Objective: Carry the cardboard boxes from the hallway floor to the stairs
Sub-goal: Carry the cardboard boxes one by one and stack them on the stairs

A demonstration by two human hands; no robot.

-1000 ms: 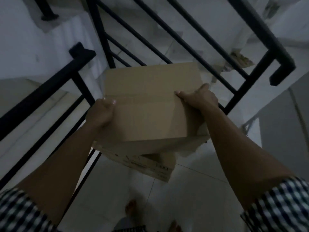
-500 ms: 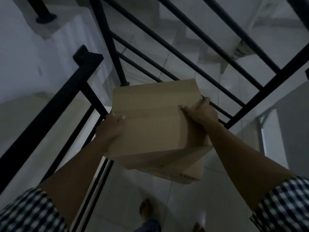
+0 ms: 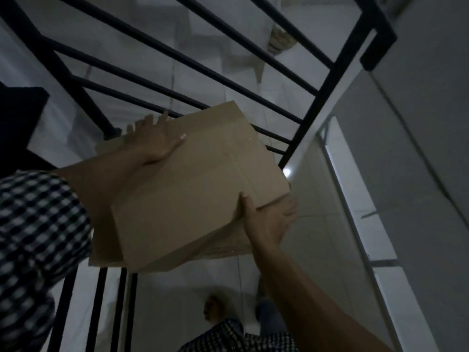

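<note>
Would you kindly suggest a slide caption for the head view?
Left hand and right hand grip stacked brown cardboard boxes beside a black metal stair railing.

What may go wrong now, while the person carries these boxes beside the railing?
The cardboard boxes are tilted, and the right hand grips only one corner, so they may slide out. The black railing is close, and the stack might bump it.
</note>
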